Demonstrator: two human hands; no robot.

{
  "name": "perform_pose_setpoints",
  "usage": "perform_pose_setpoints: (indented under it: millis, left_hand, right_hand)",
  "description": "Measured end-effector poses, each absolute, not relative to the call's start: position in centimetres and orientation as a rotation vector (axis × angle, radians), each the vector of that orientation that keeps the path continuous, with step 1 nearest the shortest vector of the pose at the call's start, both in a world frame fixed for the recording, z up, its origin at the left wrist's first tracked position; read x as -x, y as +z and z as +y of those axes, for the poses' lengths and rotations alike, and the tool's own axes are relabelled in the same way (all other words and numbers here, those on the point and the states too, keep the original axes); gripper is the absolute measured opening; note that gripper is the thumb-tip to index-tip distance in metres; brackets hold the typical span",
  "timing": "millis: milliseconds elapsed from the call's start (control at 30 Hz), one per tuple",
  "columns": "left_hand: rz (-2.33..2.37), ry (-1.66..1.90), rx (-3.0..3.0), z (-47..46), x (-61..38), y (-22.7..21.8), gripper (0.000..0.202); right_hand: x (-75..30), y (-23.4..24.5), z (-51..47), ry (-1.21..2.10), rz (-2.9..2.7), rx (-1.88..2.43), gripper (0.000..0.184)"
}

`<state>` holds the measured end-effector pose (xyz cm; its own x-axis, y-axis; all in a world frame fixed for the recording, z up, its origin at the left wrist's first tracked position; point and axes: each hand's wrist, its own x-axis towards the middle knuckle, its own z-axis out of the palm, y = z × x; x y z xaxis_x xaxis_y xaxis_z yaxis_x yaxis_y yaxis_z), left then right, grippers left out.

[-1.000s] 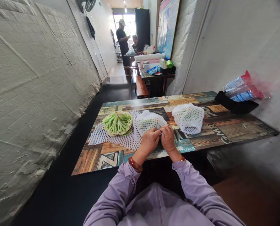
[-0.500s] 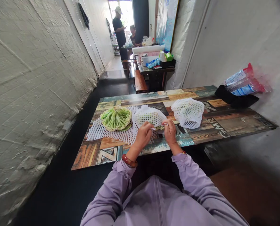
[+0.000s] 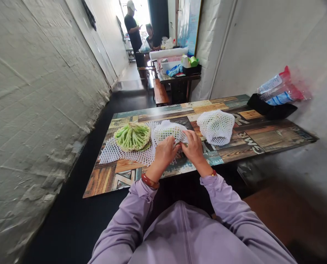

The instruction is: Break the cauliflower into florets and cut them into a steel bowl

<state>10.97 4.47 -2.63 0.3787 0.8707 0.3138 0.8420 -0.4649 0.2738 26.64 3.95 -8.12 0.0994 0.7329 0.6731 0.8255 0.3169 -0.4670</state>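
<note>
Both hands work at a white foam net (image 3: 167, 128) wrapped over a green vegetable in the middle of the table. My left hand (image 3: 166, 151) has its fingers closed on the near edge of this net. Against the net's right side, my right hand (image 3: 193, 147) grips it with bent fingers, the thumbs close together. Left of them, a pale green cauliflower (image 3: 132, 136) lies stem up on a flat spread foam net (image 3: 108, 151). To the right stands another foam net (image 3: 216, 126) bundled around something greenish.
The patterned wooden table (image 3: 103, 176) runs up to the right wall. A black tray (image 3: 272, 109) with plastic packages (image 3: 279, 91) sits at its right end. Behind are a bench (image 3: 160, 92), a second cluttered table (image 3: 180, 77) and two people, one standing (image 3: 133, 29), one sitting.
My hands have come closer together, the right one shifting left, and they now press in on the net's near edge. The whole view has shifted slightly.
</note>
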Motion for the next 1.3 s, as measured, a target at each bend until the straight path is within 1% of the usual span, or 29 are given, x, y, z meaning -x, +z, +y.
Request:
perform_pose_setpoints:
  millis: [100,167,333,400,500,633,733,900,1000,1067,1167,1300]
  left_hand:
    - [1.670,0.522,-2.585,4.6,-11.0,-2.5,0.031]
    - [1.682,0.447,-2.623,4.6,-10.8,-2.5,0.036]
    - [1.687,0.272,-2.679,4.4,-10.2,-2.5,0.023]
    - [1.663,0.259,-2.712,4.3,-9.9,-2.5,0.027]
    - [1.621,0.370,-2.721,4.3,-9.0,-2.8,0.030]
    - [1.683,0.700,-2.500,4.7,-6.6,-4.0,0.029]
    - [1.644,0.910,-2.313,5.0,-5.2,-4.8,0.026]
    - [1.612,0.936,-2.300,4.8,-5.7,-4.6,0.026]
    - [1.582,0.924,-2.423,4.6,-6.7,-3.4,0.021]
    - [1.562,0.925,-2.516,4.4,-7.5,-2.4,0.022]
    - [1.560,0.905,-2.645,4.1,-8.8,-0.9,0.030]
    - [1.586,0.739,-2.761,4.2,-10.9,0.6,0.040]
  right_hand:
    - [-26.4,-8.1,4.7,-0.108,-1.683,1.445,0.058]
    - [-26.2,-8.5,4.9,-0.091,-1.703,1.437,0.060]
    - [-25.9,-9.4,4.9,-0.071,-1.721,1.424,0.060]
    - [-26.1,-9.6,4.8,-0.075,-1.726,1.430,0.059]
    - [-26.7,-9.8,4.8,-0.057,-1.708,1.411,0.054]
    - [-28.5,-10.2,5.0,0.030,-1.546,1.432,0.037]
    - [-29.7,-10.5,4.9,0.095,-1.465,1.418,0.032]
    - [-30.2,-10.0,4.4,0.134,-1.540,1.434,0.029]
    - [-30.1,-8.7,4.2,0.113,-1.668,1.415,0.041]
    - [-30.0,-7.6,4.3,0.080,-1.712,1.380,0.050]
    - [-29.9,-6.1,4.9,0.047,-1.771,1.349,0.058]
    - [-29.4,-5.4,6.4,0.057,-1.813,1.335,0.063]
